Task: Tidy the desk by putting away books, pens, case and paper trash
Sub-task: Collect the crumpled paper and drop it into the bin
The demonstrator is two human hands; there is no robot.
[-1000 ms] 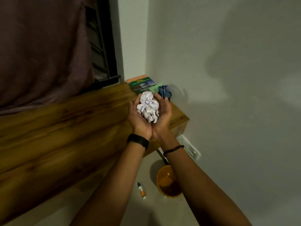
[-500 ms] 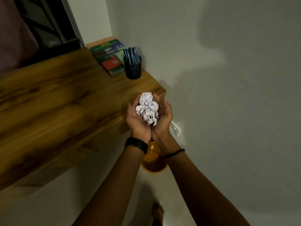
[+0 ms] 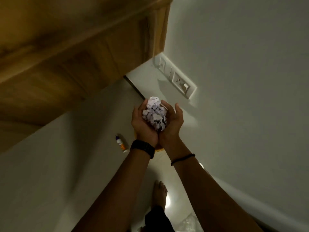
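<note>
Currently, the paper is held in a two-handed grip: the left hand and the right hand are set together at the heels, palms up, and their fingers are curled round the crumpled wad, so that the grip is closed on it from both sides and from beneath. The wad is seated in the hollow between the palms, with its top standing out above the fingertips, and no part of it is seen to hang loose. A watch is worn on the left wrist and a thin band on the right. Directly under the wrists a sliver of orange rim is shown, which is judged to be a bin standing on the floor; most of it is hidden by the hands. The step in hand is judged to be the disposal of the paper trash, the wad being held clear of the table and over the floor, near the wall. The next move calls for the grip to be centred over the bin's mouth, lowered somewhat, and parted so that the wad falls inside and not onto the floor. A glue stick lies on the floor just left of the rim, a socket plate is fixed to the wall beyond the hands, and a bare foot is seen below.
</note>
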